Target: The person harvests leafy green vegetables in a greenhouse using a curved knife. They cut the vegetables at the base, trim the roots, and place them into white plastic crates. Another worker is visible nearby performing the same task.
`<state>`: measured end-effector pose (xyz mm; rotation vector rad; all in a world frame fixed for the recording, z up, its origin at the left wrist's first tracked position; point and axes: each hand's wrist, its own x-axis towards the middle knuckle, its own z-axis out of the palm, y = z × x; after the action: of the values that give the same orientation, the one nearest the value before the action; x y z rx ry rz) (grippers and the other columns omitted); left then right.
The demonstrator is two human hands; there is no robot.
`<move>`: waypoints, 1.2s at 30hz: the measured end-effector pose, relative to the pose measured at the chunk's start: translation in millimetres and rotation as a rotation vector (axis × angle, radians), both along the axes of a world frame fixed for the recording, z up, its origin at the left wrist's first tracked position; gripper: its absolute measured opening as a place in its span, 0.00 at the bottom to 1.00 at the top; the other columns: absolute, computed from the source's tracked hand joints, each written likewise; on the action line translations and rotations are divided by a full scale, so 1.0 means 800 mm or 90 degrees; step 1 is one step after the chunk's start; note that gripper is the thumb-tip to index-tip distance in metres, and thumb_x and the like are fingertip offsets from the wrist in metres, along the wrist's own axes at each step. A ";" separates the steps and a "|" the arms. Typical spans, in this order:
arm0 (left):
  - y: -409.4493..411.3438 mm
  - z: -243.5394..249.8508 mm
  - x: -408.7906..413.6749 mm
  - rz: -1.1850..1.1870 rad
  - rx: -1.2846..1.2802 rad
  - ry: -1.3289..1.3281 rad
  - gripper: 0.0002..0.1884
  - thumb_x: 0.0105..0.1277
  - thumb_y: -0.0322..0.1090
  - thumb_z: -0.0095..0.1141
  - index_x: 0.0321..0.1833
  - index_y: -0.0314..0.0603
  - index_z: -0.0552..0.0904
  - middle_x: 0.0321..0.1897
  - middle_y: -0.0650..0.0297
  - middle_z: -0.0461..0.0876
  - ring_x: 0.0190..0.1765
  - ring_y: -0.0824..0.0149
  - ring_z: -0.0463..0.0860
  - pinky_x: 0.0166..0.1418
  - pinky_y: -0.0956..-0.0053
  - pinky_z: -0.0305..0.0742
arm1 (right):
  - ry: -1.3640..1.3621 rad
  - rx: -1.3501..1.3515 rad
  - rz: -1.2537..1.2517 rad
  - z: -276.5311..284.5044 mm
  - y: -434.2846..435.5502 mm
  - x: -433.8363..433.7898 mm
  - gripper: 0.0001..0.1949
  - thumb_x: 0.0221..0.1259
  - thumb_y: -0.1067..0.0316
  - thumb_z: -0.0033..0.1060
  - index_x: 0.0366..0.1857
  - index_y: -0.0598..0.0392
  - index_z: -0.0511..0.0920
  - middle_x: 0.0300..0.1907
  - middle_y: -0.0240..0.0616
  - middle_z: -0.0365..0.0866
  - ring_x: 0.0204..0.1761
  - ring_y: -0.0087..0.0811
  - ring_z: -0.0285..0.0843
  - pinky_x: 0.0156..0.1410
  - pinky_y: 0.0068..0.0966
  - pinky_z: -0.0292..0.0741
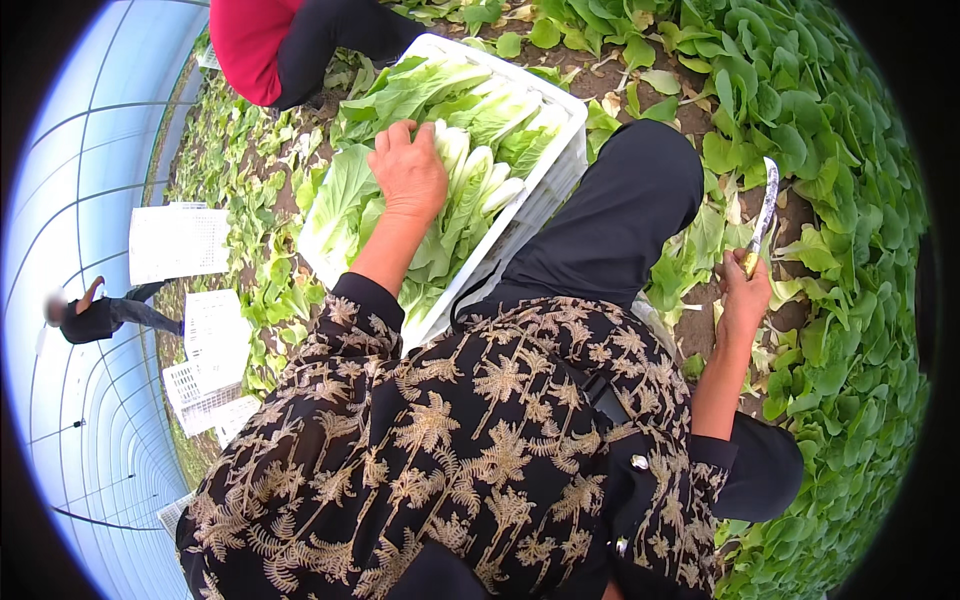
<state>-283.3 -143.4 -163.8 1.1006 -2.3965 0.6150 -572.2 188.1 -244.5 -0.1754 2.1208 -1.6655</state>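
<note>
My left hand (410, 169) reaches into a white plastic crate (559, 97), its fingers curled down onto leafy greens beside their pale stems. Whether it grips a head or only rests on it cannot be told, as the fingertips are partly hidden. Heads of leafy cabbage (480, 176) fill the crate, several white stem ends pointing towards its near long side. Off to the right, my right hand (744, 283) is closed around the yellowish handle of a curved harvesting knife (766, 199). The blade points up and away over soil and loose leaves, apart from the standing plants.
Dense rows of leafy greens (840, 315) grow along the right. A person in red (251, 45) crouches beyond the crate; another person (94, 316) stands far left near white crates (178, 244). Cut leaves litter the soil (694, 330). My bent knee (622, 202) is beside the crate.
</note>
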 end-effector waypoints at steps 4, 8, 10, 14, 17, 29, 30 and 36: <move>-0.031 -0.032 -0.001 -0.044 0.091 -0.057 0.15 0.57 0.30 0.52 0.47 0.49 0.84 0.39 0.60 0.80 0.46 0.55 0.79 0.44 0.57 0.72 | -0.033 -0.040 -0.025 0.006 -0.008 0.006 0.06 0.58 0.73 0.64 0.38 0.58 0.78 0.29 0.30 0.79 0.27 0.19 0.76 0.30 0.17 0.69; -0.044 -0.035 0.003 -0.106 0.077 -0.117 0.15 0.58 0.27 0.53 0.48 0.49 0.85 0.40 0.58 0.80 0.45 0.52 0.80 0.46 0.60 0.76 | -0.001 -0.038 -0.051 0.008 0.004 0.001 0.09 0.51 0.70 0.67 0.35 0.58 0.79 0.28 0.36 0.82 0.29 0.27 0.78 0.39 0.26 0.75; -0.025 -0.007 0.001 -0.059 0.097 -0.188 0.16 0.56 0.24 0.56 0.47 0.44 0.85 0.40 0.57 0.78 0.45 0.54 0.79 0.46 0.62 0.77 | 0.046 -0.108 -0.079 0.022 0.007 -0.001 0.10 0.50 0.66 0.67 0.33 0.58 0.80 0.28 0.41 0.83 0.31 0.32 0.80 0.41 0.30 0.77; -0.011 0.031 -0.028 -0.078 0.081 -0.171 0.18 0.57 0.24 0.55 0.52 0.42 0.83 0.42 0.54 0.77 0.47 0.51 0.78 0.51 0.61 0.74 | 0.087 -0.196 -0.182 0.104 0.068 -0.007 0.10 0.51 0.68 0.66 0.35 0.60 0.79 0.30 0.41 0.83 0.33 0.29 0.80 0.41 0.29 0.77; -0.010 0.069 -0.086 -0.254 0.039 -0.052 0.19 0.57 0.24 0.55 0.54 0.41 0.82 0.42 0.54 0.77 0.45 0.51 0.78 0.51 0.59 0.73 | 0.118 -0.389 -0.283 0.181 0.133 0.004 0.10 0.54 0.72 0.65 0.39 0.61 0.79 0.34 0.35 0.83 0.34 0.20 0.79 0.41 0.21 0.76; 0.341 0.092 -0.402 -0.927 0.065 -0.099 0.19 0.54 0.21 0.57 0.50 0.42 0.82 0.43 0.58 0.82 0.45 0.56 0.81 0.54 0.64 0.70 | -0.060 -0.113 -0.733 -0.016 0.446 0.083 0.11 0.58 0.73 0.63 0.44 0.59 0.76 0.31 0.35 0.83 0.25 0.19 0.75 0.28 0.16 0.68; 0.375 0.080 -0.417 -0.968 0.088 -0.126 0.19 0.53 0.21 0.57 0.50 0.42 0.82 0.42 0.59 0.82 0.45 0.57 0.81 0.55 0.64 0.70 | -0.091 -0.080 -0.737 -0.044 0.450 0.090 0.11 0.59 0.73 0.62 0.44 0.58 0.76 0.30 0.34 0.82 0.23 0.18 0.72 0.26 0.16 0.66; 0.545 0.018 -0.475 -1.169 0.194 -0.313 0.18 0.52 0.21 0.57 0.47 0.41 0.82 0.39 0.60 0.82 0.42 0.56 0.81 0.56 0.61 0.70 | -0.187 -0.067 -0.750 -0.140 0.457 0.068 0.12 0.57 0.73 0.65 0.45 0.58 0.77 0.29 0.34 0.80 0.26 0.22 0.76 0.28 0.20 0.72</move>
<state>-663.6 292.4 -149.8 -1.4154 -2.6527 -0.2131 -518.0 553.3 -356.6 1.4426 1.9599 -2.1457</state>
